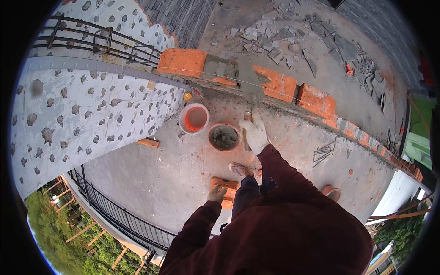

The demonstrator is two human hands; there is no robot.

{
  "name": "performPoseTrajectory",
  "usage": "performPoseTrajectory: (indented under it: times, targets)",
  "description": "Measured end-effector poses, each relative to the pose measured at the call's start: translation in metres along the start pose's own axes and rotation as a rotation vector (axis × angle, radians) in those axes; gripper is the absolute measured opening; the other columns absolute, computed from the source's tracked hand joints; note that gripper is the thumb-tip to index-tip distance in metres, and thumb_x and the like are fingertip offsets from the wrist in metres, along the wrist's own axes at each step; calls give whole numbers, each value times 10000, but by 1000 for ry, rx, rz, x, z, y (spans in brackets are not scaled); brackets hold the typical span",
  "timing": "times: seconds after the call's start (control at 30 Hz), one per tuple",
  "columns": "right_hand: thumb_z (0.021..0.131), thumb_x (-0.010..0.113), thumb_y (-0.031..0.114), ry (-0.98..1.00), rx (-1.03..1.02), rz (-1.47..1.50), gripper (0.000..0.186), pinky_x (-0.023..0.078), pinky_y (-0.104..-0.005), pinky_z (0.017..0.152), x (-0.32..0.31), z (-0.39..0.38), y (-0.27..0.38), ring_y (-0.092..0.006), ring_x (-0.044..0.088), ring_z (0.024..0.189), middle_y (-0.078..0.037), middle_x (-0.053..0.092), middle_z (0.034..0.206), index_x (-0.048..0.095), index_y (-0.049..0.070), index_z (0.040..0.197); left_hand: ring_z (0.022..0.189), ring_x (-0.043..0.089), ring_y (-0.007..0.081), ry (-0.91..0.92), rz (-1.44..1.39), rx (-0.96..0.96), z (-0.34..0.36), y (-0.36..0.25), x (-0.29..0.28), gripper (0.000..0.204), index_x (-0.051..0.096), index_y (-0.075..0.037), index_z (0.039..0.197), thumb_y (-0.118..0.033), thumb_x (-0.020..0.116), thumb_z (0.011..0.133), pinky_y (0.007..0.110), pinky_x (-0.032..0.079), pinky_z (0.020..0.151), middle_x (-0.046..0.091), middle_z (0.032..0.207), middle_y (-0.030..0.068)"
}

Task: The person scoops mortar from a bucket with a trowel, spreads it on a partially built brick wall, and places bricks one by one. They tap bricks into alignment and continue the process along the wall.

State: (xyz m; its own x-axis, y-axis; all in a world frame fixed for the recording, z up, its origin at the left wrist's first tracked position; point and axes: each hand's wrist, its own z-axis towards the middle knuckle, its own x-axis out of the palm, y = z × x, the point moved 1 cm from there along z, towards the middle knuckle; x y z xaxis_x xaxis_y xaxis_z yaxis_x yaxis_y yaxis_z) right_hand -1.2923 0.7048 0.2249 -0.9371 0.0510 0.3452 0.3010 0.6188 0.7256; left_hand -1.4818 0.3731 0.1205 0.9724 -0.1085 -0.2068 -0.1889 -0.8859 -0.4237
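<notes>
My right hand, in a pale work glove, is closed round the wooden handle of a trowel. The grey, mortar-coated blade lies at the top of the low brick wall, in a gap between an orange brick and grey mortar. Lower down, my gloved left hand hangs over a small stack of orange bricks by my foot, fingers stretched out. Whether it touches them I cannot tell. Left of the trowel handle stands a round bucket of grey mortar.
A white bucket with reddish insides stands beside the mortar bucket. A taut string follows the wall. Broken slabs lie beyond it. Thin metal rods lie right; a black railing edges the floor at left.
</notes>
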Motion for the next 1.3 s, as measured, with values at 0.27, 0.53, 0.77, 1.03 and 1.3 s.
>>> performPoseTrajectory:
  times: [0.27, 0.53, 0.77, 1.03, 1.3]
  targets:
    - [1008, 601, 372, 10, 64, -667, 353, 501, -343, 538, -99, 38, -29, -165, 597, 555, -69, 628, 738, 611, 23, 1057, 1345, 561, 314, 14, -15, 29, 8, -11, 12, 706, 473, 50, 1488, -357, 671, 947, 384, 439, 1112, 560, 1456, 254]
    - [988, 579, 373, 73, -253, -1389, 388, 531, -532, 770, -133, 17, -35, -464, 679, 922, -264, 699, 968, 572, 22, 1154, 1341, 565, 311, 9, 5, 13, 8, 20, 59, 738, 475, 88, 1465, -387, 676, 936, 381, 441, 1107, 576, 1435, 254]
    - [987, 601, 348, -122, -385, -1429, 347, 522, -527, 726, -151, 54, -42, -458, 681, 886, -244, 696, 933, 558, 31, 1122, 1299, 590, 353, -21, -126, 31, 22, 87, 113, 819, 470, 94, 1461, -421, 727, 878, 406, 436, 1114, 592, 1411, 257]
    - [964, 621, 287, 102, -224, -1691, 277, 523, -499, 696, -158, 9, -69, -427, 688, 812, -218, 677, 851, 579, 22, 1033, 1468, 335, 434, -66, 125, -63, 10, 102, 157, 884, 519, 9, 1466, -516, 758, 796, 469, 324, 1202, 359, 1572, 273]
    - [925, 606, 156, 706, -90, -2340, 290, 576, -483, 809, -81, 190, -297, -412, 717, 982, -238, 729, 1054, 652, 12, 1171, 1394, 433, 367, -276, 125, -123, 40, 134, 182, 647, 632, -87, 1360, -438, 728, 825, 499, 363, 1154, 548, 1444, 131]
